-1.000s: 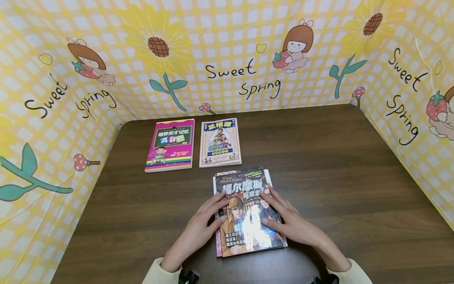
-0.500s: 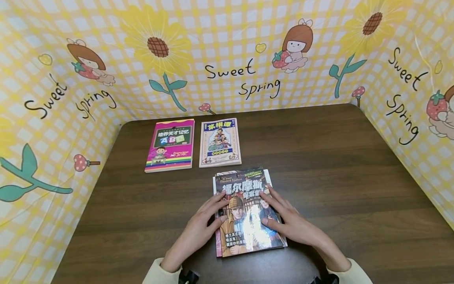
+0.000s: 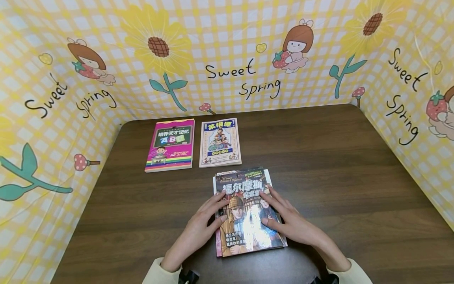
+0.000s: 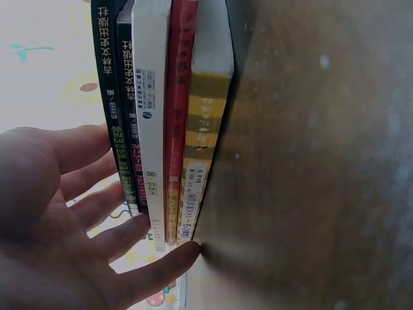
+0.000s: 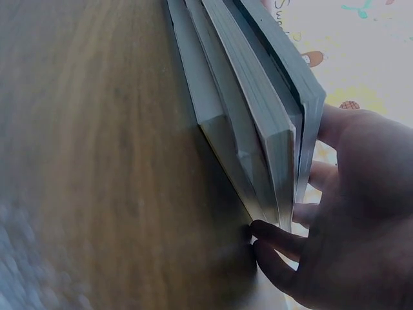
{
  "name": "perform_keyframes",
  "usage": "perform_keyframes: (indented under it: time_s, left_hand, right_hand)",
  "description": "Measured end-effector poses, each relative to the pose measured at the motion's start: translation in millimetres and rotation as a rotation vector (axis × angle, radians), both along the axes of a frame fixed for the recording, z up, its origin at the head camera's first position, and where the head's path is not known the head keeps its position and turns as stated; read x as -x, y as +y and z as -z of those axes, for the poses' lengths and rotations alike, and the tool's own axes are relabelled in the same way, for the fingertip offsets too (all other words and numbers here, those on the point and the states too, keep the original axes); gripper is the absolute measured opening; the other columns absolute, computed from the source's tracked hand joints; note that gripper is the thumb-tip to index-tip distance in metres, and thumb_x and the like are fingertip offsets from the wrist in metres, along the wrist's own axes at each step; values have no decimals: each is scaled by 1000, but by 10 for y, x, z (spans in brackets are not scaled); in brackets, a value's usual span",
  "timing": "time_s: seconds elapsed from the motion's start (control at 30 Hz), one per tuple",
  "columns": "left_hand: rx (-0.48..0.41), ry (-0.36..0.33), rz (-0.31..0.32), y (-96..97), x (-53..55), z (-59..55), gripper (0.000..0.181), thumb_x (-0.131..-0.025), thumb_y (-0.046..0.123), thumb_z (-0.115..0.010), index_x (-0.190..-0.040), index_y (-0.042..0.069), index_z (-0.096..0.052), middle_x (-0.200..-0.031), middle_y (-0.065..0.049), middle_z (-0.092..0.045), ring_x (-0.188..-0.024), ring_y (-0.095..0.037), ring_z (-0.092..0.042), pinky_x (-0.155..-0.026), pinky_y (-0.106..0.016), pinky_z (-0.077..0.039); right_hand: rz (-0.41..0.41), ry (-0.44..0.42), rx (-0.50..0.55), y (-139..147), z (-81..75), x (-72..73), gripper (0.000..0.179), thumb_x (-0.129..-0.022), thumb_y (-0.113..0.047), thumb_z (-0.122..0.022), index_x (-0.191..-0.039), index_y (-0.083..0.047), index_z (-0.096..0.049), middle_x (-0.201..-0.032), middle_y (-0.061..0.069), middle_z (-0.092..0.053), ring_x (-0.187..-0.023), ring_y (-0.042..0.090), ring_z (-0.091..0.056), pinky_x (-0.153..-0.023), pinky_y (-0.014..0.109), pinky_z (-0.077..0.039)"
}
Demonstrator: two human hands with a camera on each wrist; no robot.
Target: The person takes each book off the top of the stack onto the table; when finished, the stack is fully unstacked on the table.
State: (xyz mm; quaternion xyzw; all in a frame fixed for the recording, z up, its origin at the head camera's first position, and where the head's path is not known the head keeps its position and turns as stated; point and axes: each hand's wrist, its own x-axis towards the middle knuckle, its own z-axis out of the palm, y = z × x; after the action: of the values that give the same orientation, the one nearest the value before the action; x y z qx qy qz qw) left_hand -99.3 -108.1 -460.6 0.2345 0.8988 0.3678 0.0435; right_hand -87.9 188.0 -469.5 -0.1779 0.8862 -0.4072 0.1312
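A stack of several books lies in front of me, topped by a glossy book with a detective in a checked cap on its cover. My left hand rests against the stack's left side, thumb and index finger on the cover. My right hand mirrors it on the right, thumb and fingertips over the cover's edge. In the left wrist view the black, white, red and yellow spines show beside relaxed fingers, the little finger low by the table. The right wrist view shows the page edges with fingertips beside them.
Behind the stack to the left, a pink book lies beside a cream book. Everything lies on a dark wooden table. A yellow checked cloth with flowers and cartoon girls encloses its back and sides.
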Motion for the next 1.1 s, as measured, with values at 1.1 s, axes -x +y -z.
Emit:
perform_keyframes:
  time_s: [1.1]
  left_hand:
    - [-23, -17, -11, 30, -8, -9, 42, -97, 21, -59, -139, 16, -54, -153, 3, -35, -142, -20, -27, -108, -51, -33]
  right_hand:
    - [-13, -10, 61, 3, 15, 15, 69, -96, -44, -55, -154, -36, -18, -162, -2, 1, -145, 40, -7, -98, 76, -21]
